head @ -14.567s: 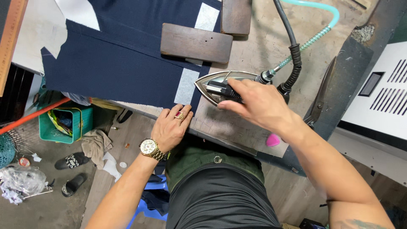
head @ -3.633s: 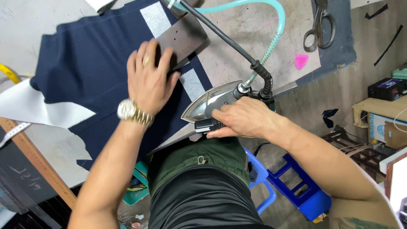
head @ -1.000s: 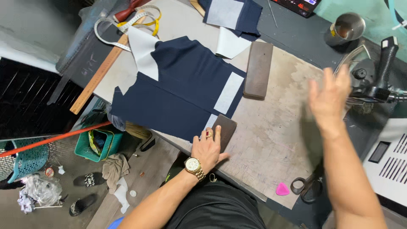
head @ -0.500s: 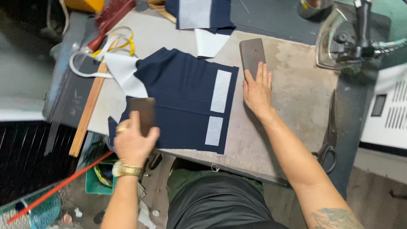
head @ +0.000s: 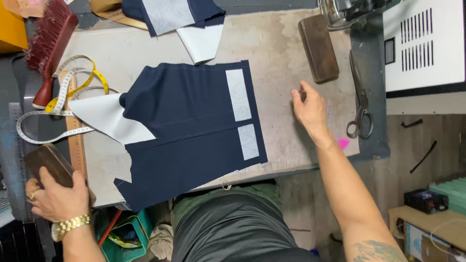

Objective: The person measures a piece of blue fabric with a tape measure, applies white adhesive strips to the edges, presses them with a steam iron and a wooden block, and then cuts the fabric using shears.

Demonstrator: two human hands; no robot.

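On worktable (head: 286, 73): left hand (head: 56, 196) grasping wooden block (head: 46, 164) at left edge; right hand (head: 310, 107) loose-fingered, empty, beside navy fabric panel (head: 194, 128); pressing paused, panel likely needs repositioning

Left hand (head: 57, 199): low at the frame's left edge, fingers curled in a closed grasp, ring on one finger, gold watch at the wrist. Right hand (head: 309, 107): forearm extended up and away from the body, palm down, fingers loosely spread, holding nothing; tattoo near the elbow.
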